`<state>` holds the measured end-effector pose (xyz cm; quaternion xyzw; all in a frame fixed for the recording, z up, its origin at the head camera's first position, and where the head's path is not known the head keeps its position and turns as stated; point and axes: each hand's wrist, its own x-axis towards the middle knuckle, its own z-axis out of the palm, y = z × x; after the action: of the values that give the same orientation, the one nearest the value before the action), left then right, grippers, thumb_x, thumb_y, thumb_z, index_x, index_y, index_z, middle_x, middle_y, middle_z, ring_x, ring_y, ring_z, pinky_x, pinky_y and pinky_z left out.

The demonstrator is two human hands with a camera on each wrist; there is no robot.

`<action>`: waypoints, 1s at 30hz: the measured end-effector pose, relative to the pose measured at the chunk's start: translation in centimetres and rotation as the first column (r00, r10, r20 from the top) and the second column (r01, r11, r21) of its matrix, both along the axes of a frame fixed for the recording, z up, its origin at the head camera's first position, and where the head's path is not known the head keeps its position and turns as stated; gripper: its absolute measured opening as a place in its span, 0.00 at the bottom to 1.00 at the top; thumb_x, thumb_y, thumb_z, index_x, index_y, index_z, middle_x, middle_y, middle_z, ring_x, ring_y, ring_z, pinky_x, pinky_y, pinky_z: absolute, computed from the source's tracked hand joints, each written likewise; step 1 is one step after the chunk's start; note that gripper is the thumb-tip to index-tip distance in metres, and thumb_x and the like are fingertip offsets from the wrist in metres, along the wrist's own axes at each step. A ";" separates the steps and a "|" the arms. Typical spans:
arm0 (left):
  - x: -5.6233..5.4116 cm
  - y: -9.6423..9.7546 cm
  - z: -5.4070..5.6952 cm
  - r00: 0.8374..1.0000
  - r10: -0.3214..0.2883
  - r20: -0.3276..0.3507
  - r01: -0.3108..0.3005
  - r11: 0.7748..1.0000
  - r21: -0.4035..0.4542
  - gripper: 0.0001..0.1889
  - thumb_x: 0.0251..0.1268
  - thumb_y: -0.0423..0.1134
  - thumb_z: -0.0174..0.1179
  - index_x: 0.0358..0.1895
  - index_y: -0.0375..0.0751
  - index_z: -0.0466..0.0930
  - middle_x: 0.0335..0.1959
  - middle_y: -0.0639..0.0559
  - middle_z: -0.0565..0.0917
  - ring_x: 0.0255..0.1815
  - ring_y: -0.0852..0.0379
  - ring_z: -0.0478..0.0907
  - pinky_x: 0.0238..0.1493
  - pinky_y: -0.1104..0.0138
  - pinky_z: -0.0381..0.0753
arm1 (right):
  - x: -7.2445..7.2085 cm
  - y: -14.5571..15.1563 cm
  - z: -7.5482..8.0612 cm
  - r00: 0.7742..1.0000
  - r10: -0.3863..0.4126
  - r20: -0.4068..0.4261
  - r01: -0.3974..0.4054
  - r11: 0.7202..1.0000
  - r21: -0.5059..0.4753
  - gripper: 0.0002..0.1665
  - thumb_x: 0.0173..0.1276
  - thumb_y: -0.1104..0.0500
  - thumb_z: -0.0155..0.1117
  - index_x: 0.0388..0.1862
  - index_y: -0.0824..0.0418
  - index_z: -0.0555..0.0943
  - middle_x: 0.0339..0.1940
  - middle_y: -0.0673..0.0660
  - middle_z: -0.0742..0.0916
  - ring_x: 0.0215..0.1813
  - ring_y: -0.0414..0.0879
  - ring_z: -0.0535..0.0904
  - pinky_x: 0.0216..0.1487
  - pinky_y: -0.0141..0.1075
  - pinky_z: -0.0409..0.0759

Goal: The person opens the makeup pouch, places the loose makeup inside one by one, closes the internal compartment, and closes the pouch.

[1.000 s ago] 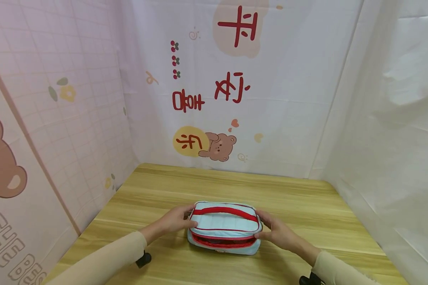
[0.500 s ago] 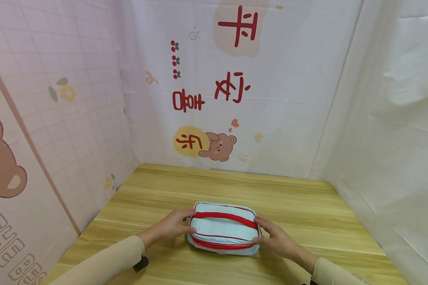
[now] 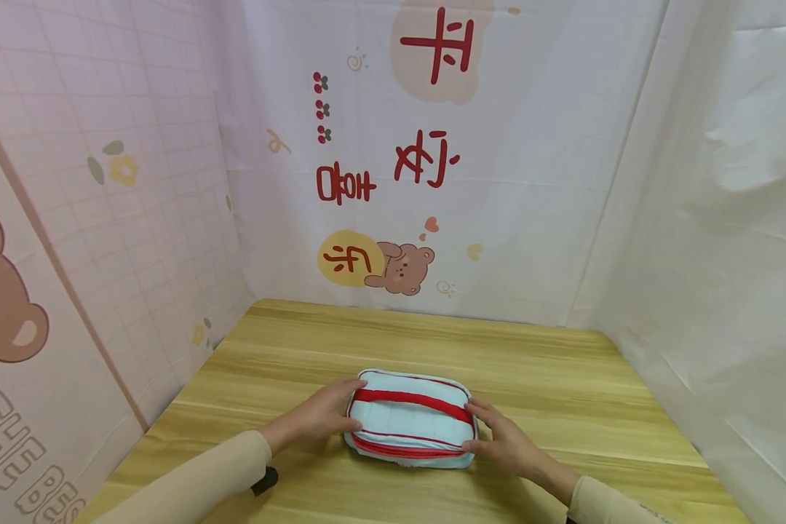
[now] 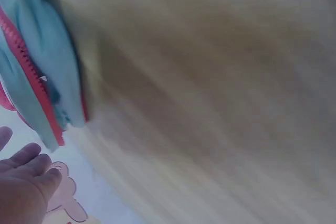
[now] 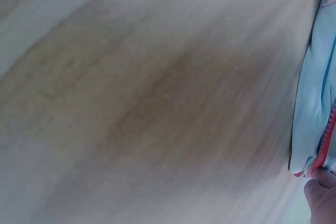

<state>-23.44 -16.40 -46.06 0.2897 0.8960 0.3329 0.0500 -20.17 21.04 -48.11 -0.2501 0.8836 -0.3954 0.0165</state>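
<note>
A light blue cosmetic bag (image 3: 409, 418) with red piping, a red top handle (image 3: 415, 398) and a red zipper (image 3: 406, 451) along its front lies on the table. Its lid is down over the opening. My left hand (image 3: 321, 415) is at the bag's left end, thumb near the front corner and fingers by the back corner. At the opposite end, my right hand (image 3: 507, 440) has its thumb and fingers spread against the lid's edge. In the left wrist view, loose fingers (image 4: 37, 166) show just beyond the zipper end; in the right wrist view, fingertips (image 5: 323, 179) meet the zipper's end.
The bag sits toward the front of a wood-grain table (image 3: 432, 338). Printed cloth hangs behind the table and along both sides, with a bear drawing (image 3: 402, 269) on the back cloth.
The bag's lid has come down at the front, so the dark gap seen earlier is covered. Both hands have stayed at the bag's ends and shifted slightly.
</note>
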 end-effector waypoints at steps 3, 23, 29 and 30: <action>-0.2 0.8 0.5 1.000 -0.008 0.014 0.008 1.000 -0.015 0.40 0.59 0.44 0.72 0.72 0.33 0.65 0.71 0.36 0.66 0.72 0.39 0.62 0.69 0.45 0.62 | 0.0 0.0 0.0 1.000 0.002 0.004 -0.002 1.000 -0.003 0.45 0.61 0.54 0.75 0.68 0.78 0.68 0.71 0.73 0.68 0.72 0.71 0.62 0.68 0.53 0.66; -1.2 5.5 0.4 0.999 -0.013 0.045 0.017 0.996 -0.089 0.43 0.53 0.49 0.75 0.72 0.38 0.67 0.74 0.35 0.60 0.74 0.38 0.58 0.69 0.46 0.64 | 0.0 -0.1 0.6 1.000 -0.011 -0.026 0.010 1.000 -0.022 0.45 0.59 0.54 0.77 0.67 0.77 0.69 0.67 0.72 0.73 0.67 0.70 0.68 0.63 0.64 0.65; -1.4 5.0 -0.3 0.997 -0.009 0.079 0.012 0.999 -0.040 0.41 0.57 0.52 0.73 0.71 0.38 0.68 0.76 0.37 0.58 0.75 0.38 0.56 0.70 0.45 0.62 | -0.5 0.1 1.2 1.000 -0.015 -0.003 0.015 1.000 -0.004 0.46 0.60 0.52 0.76 0.68 0.76 0.68 0.66 0.71 0.75 0.64 0.67 0.73 0.64 0.64 0.66; -1.4 4.9 -0.5 0.997 -0.008 0.077 0.011 1.000 -0.029 0.41 0.58 0.52 0.72 0.71 0.38 0.68 0.76 0.37 0.59 0.75 0.38 0.56 0.70 0.45 0.62 | -0.6 0.2 1.3 1.000 -0.025 0.012 0.025 1.000 0.000 0.45 0.61 0.51 0.75 0.68 0.75 0.68 0.66 0.70 0.75 0.65 0.67 0.73 0.64 0.64 0.66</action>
<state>-24.86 -11.49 -46.56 0.2801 0.8968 0.3303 0.0904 -20.78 21.22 -46.80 -0.2365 0.8865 -0.3973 0.0167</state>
